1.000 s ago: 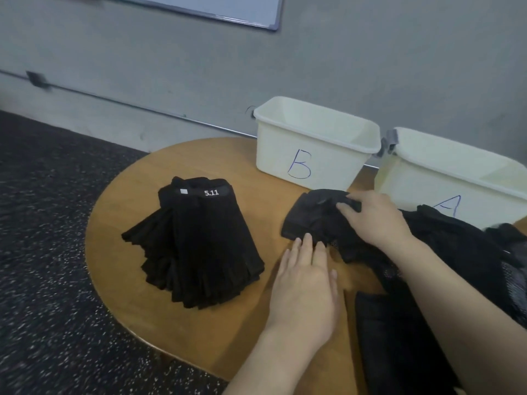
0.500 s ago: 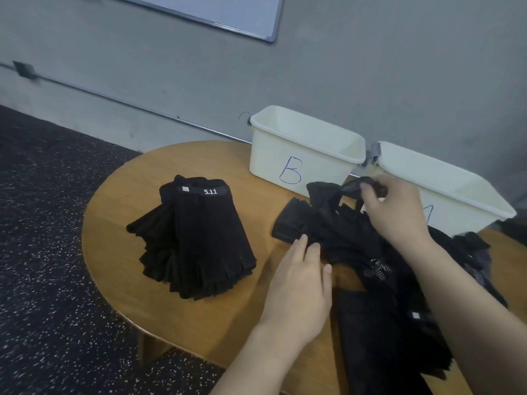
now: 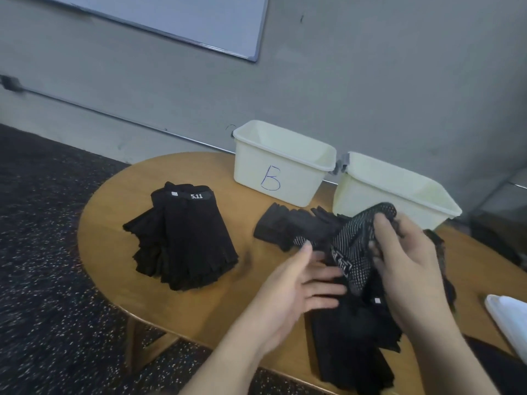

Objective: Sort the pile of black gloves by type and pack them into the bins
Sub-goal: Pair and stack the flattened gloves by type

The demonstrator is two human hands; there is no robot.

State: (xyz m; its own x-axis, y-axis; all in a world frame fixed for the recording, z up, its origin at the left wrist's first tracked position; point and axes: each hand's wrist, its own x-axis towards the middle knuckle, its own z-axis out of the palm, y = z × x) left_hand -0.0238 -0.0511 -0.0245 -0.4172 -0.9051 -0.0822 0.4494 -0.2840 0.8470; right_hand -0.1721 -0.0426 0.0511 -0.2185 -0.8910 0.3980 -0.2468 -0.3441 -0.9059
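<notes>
My right hand (image 3: 405, 260) grips a black glove with white grip dots (image 3: 356, 238), lifted above the unsorted pile (image 3: 353, 337) at the table's front right. My left hand (image 3: 296, 286) is open, fingers spread, reaching toward the lifted glove's lower edge. A neat stack of fingerless black gloves marked 5.11 (image 3: 182, 240) lies at the left. A few dark gloves (image 3: 279, 226) lie flat in front of bin B (image 3: 279, 169). The second bin (image 3: 393, 189) stands to its right, its label hidden by the glove and my hand. Both bins look empty.
The round wooden table (image 3: 114, 218) ends close to the glove stack on the left, with speckled dark floor beyond. A grey wall stands right behind the bins. A white object (image 3: 510, 317) lies at the table's right edge.
My right hand has lifted the dotted glove up off the pile. My left hand has come off the table and opened toward it. The camera has tilted up.
</notes>
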